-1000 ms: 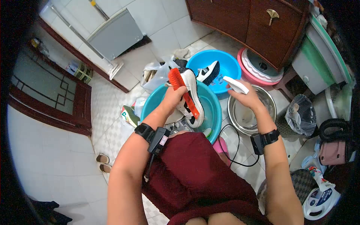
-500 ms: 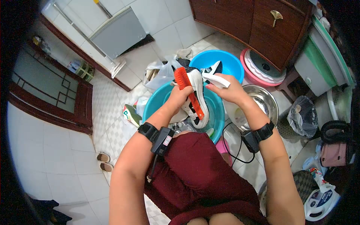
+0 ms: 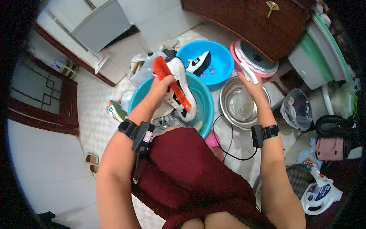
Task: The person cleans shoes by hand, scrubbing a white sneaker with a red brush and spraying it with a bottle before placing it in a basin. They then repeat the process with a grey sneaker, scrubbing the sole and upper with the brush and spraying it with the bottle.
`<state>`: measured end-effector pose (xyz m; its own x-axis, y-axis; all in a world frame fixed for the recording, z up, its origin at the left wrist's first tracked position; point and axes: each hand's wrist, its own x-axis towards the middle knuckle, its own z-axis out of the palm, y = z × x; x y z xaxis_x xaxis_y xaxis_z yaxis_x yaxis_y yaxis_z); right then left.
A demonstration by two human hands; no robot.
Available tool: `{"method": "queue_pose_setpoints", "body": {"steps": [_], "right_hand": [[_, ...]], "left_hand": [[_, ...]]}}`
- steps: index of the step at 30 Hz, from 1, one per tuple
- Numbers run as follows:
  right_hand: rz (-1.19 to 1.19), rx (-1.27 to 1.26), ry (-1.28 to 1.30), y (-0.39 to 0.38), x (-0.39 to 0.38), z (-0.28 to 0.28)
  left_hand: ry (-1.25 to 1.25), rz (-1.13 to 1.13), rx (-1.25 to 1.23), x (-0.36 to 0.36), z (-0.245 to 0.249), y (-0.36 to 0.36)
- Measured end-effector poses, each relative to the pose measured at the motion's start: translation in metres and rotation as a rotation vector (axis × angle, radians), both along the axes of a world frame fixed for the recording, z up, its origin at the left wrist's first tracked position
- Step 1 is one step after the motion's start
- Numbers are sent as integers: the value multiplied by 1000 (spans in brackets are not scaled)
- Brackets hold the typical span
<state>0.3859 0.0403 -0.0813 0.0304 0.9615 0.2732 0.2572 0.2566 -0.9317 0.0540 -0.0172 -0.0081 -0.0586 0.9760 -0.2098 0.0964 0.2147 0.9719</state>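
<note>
My left hand (image 3: 161, 91) is closed around a white-and-black sneaker (image 3: 189, 100) and an orange-red scrubbing brush (image 3: 161, 68) lying along it. The sneaker is tilted, its thick white sole facing right, above the teal basin (image 3: 207, 102). Over the steel bowl's upper right edge, my right hand (image 3: 254, 88) grips a white curved strip (image 3: 249, 74); I cannot make out exactly what it is. The steel bowl (image 3: 225, 111) stands on the floor beneath that hand. Another black-and-white shoe (image 3: 200, 62) rests in the blue basin (image 3: 225, 67) behind.
A plastic bag (image 3: 142, 65) stands left of the basins. Pink and white basins (image 3: 263, 70) sit beside the brown cabinet (image 3: 244, 26). A lined waste bin (image 3: 297, 112) and a white detergent bottle (image 3: 320, 198) are at right. A black cable (image 3: 244, 159) hangs near my right wrist.
My right hand has moved right with the white strip, away from the sneaker to over the steel bowl. My left hand still holds sneaker and brush. The view has shifted slightly.
</note>
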Motion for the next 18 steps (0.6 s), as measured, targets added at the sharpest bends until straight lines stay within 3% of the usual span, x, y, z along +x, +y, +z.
{"method": "queue_pose_setpoints", "body": {"steps": [2, 6, 9, 12, 13, 16, 18], "right_hand": [[-119, 121, 3, 3, 12, -31], [-271, 50, 28, 6, 29, -81], [-284, -70, 69, 4, 39, -117], [-311, 14, 174, 2, 31, -143], [-480, 107, -77, 1, 29, -150], [-532, -647, 82, -20, 16, -135], [-410, -892, 384, -38, -8, -128]], "left_hand": [[-12, 11, -12, 2, -6, 2], [-83, 17, -22, -2, -12, 7], [-67, 12, -51, -2, -9, 8], [-79, 29, -46, -4, -14, 10], [-75, 46, -43, -4, -16, 10], [-51, 53, -1, -1, -11, 8], [-124, 61, 13, 0, -9, 6]]}}
